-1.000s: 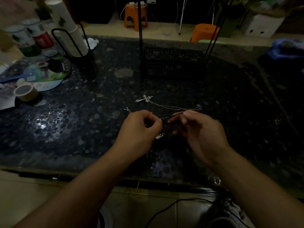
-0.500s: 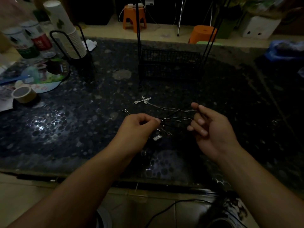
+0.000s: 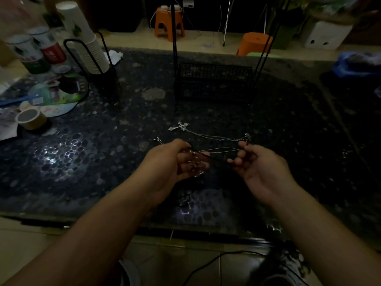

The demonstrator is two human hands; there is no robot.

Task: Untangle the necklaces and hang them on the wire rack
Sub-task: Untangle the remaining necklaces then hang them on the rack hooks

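1. We take this for a dim room in a home: we sit at a dark pebble-patterned counter (image 3: 86, 162).
2. Household clutter fills its left end: stacked paper cups (image 3: 86, 48), tins (image 3: 33, 56), a tape roll (image 3: 31, 119).
3. Beyond it, on pale floor tiles, we see orange plastic stools (image 3: 169, 23) and a white box (image 3: 326, 35).

On the dark pebble-patterned counter (image 3: 103, 145) I see a roll of tan tape (image 3: 31, 119), stacked white paper cups (image 3: 86, 46); two orange plastic stools (image 3: 169, 23) beyond.
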